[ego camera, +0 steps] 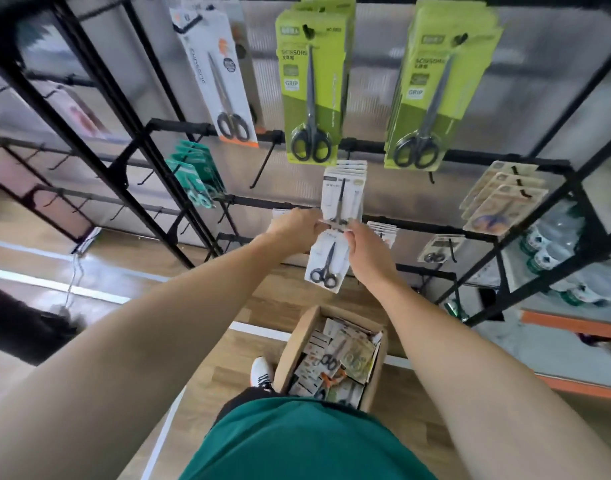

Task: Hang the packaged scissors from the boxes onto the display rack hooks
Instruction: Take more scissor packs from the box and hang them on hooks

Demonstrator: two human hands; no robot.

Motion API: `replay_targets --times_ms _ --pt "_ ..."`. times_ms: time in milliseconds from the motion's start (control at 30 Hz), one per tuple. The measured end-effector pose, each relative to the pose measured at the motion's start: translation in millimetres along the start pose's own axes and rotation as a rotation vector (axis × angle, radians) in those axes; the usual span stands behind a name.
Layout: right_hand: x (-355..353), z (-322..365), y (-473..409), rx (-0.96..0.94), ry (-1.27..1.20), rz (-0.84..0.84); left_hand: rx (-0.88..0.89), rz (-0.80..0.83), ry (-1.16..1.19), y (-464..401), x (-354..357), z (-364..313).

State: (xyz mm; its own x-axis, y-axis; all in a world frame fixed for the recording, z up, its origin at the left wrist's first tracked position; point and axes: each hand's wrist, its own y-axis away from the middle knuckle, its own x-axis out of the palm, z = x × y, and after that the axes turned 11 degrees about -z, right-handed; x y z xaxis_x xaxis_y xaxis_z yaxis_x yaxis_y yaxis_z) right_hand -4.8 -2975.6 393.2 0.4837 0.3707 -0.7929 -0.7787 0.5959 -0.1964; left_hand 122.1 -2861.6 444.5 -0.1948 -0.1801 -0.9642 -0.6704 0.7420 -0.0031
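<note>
At the middle of the black display rack [148,143], both hands meet on one white scissors pack [326,263]. Left hand [293,230] pinches the pack's top edge from the left; right hand [368,251] pinches it from the right, fingers curled. The pack hangs below the hands, just under a stack of white packs [344,194] already on a hook; it shows one small pair of black-handled scissors, blades pointing up, on a white card. Above hang two stacks of green packs [311,88], each front card showing one long pair with black handles, and one white-and-orange pack [216,74] to their left. One teal stack [193,178] hangs lower left; three beige packs [503,199] hang at right. On the wooden floor, one open cardboard box [293,355] holds many mixed packs beside one white shoe [261,372].
</note>
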Motion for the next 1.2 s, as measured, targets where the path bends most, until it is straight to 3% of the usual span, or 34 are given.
replay_targets --times_ms 267,533,733,833,1000,1200 --pt "-21 25 -34 0.003 0.089 -0.132 0.026 0.11 -0.129 1 -32 8" --pt "-7 33 -62 0.016 0.22 -0.1 0.093 0.119 -0.167 -7 -31 7" --pt "1 34 -61 0.376 0.003 -0.142 0.116 0.164 -0.184 -13 -18 11" --pt "7 17 -39 0.51 -0.024 -0.059 0.113 0.232 -0.227 -18 0 10" --pt "28 -25 26 0.477 0.002 0.222 0.105 0.321 -0.249 -7 36 2" --pt "62 -66 101 0.68 -0.011 0.398 0.162 0.49 -0.227 17 115 0"
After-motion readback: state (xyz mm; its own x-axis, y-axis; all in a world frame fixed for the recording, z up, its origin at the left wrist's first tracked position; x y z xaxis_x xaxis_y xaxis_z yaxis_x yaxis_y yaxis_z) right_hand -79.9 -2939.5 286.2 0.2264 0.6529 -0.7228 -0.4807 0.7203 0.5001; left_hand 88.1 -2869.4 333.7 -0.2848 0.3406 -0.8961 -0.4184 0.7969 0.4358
